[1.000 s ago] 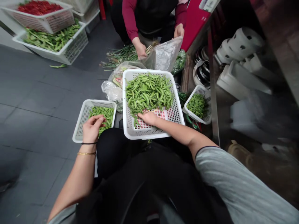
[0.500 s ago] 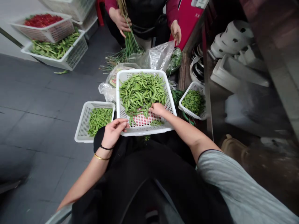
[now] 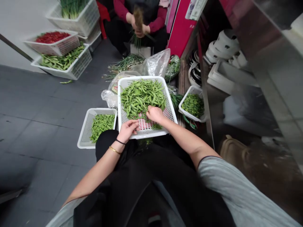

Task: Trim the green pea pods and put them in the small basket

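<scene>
A white perforated basket (image 3: 120, 104) rests in front of me by my knees, heaped with green pea pods (image 3: 142, 94) toward its far side. My right hand (image 3: 155, 114) is closed at the near edge of the heap, fingertips pinched on a pea pod that is mostly hidden. Over the basket's near left part is my left hand (image 3: 129, 128), thumb and fingers drawn together; whether anything is between them is too small to make out. Small green scraps (image 3: 156, 126) lie on the basket floor beside my right wrist. A smaller white basket (image 3: 82, 140) to the left holds more pods (image 3: 101, 124).
Opposite me a person (image 3: 139, 26) grips a bundle of green stalks. Stacked baskets with red peppers (image 3: 52, 37) and greens stand at the far left. A basket of chopped greens (image 3: 193, 105) sits right, beside a metal shelf edge (image 3: 209, 126). Plastic bags (image 3: 156, 63) lie beyond the big basket.
My left hand has moved right and inward over the basket. My right hand has shifted slightly left, nearer to it. The other person has brought both hands together on the stalks.
</scene>
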A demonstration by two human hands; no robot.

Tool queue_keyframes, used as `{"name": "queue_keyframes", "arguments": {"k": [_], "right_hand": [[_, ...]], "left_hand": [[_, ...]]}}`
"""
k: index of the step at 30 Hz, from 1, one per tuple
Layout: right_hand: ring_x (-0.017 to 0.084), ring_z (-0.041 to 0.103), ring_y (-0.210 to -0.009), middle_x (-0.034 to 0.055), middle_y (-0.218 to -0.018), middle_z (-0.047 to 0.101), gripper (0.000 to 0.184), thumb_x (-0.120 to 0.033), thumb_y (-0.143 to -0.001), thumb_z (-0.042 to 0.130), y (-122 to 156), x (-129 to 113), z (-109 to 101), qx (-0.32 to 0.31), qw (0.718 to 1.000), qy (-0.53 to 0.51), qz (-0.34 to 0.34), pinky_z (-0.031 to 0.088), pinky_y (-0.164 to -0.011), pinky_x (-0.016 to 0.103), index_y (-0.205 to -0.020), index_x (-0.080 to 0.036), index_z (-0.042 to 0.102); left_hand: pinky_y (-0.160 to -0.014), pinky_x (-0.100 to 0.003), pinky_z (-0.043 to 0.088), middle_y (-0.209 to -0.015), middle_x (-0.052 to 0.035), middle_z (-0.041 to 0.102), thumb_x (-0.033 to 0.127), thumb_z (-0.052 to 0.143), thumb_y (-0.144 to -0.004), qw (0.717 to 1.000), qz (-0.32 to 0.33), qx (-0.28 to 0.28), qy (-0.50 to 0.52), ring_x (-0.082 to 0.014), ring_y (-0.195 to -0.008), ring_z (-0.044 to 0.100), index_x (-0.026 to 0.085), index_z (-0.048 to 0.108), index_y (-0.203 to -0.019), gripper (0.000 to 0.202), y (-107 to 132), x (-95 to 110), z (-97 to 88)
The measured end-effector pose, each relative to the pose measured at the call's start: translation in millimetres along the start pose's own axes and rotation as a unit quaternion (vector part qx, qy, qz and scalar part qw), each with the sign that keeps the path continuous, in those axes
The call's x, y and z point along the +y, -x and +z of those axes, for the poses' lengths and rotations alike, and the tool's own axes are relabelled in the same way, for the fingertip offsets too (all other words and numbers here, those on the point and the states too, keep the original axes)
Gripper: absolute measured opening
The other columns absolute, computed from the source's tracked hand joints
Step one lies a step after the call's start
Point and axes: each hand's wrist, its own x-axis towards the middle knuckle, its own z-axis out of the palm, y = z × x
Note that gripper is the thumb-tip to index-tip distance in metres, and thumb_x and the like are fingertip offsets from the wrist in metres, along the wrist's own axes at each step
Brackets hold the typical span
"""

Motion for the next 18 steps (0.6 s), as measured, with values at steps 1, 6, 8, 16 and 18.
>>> {"name": "queue_keyframes", "arguments": {"k": [1, 6, 8, 16, 18], "right_hand": [[0.026, 0.064, -0.094, 0.0159, -0.107, 0.066, 0.032, -0.026, -0.091, 0.037, 5.5, -7.1, -3.7, 0.008, 1.000, 0.013, -0.010, 0.048, -0.080, 0.034, -0.112, -0.012, 0.056], [0.028, 0.064, -0.091, 0.0202, -0.108, 0.064, 0.034, -0.030, -0.092, 0.036, 46.2, -39.5, -14.1, 0.011, 0.988, 0.014, -0.151, 0.048, -0.075, 0.036, -0.113, -0.009, 0.053], [0.027, 0.064, -0.089, 0.0192, -0.105, 0.064, 0.033, -0.034, -0.092, 0.039, 63.2, -40.3, -14.7, 0.015, 0.981, -0.044, -0.189, 0.048, -0.074, 0.035, -0.107, -0.011, 0.055], [0.010, 0.058, -0.058, -0.0020, -0.065, 0.060, 0.020, -0.035, -0.086, 0.053, 83.0, -10.8, -25.1, -0.010, 0.835, -0.524, -0.168, 0.045, -0.057, 0.021, -0.090, -0.015, 0.056], [0.010, 0.056, -0.058, -0.0018, -0.064, 0.059, 0.017, -0.031, -0.084, 0.056, 86.1, -13.3, -32.0, 0.007, 0.841, -0.502, -0.201, 0.044, -0.058, 0.021, -0.081, -0.015, 0.059]], "left_hand": [[-0.043, -0.021, 0.045, -0.069, -0.0045, 0.065, 0.039, 0.077, -0.061, 1.000, 0.007, 0.009, 0.006, -0.0141, -0.058, 0.062, 0.009, 0.066, -0.089, 0.042, -4.0, 0.1, 2.7], [-0.047, -0.021, 0.046, -0.060, -0.0035, 0.064, 0.041, 0.077, -0.062, 0.998, 0.046, 0.034, 0.007, -0.0125, -0.054, 0.059, 0.010, 0.065, -0.076, 0.036, -3.2, 2.3, 7.5], [-0.049, -0.021, 0.047, -0.058, -0.0028, 0.063, 0.039, 0.077, -0.063, 0.998, 0.062, 0.020, 0.006, -0.0104, -0.051, 0.057, 0.011, 0.064, -0.069, 0.032, 4.9, 3.0, 5.8], [-0.044, -0.020, 0.046, -0.059, -0.0027, 0.062, 0.032, 0.073, -0.070, 0.970, -0.076, -0.220, 0.068, -0.0096, -0.045, 0.055, 0.011, 0.070, -0.091, 0.031, 40.8, 21.1, 1.0], [-0.040, -0.019, 0.043, -0.060, -0.0034, 0.063, 0.031, 0.072, -0.070, 0.965, -0.079, -0.238, 0.082, -0.0088, -0.042, 0.054, 0.010, 0.070, -0.094, 0.031, 45.8, 27.1, 3.2]]}}
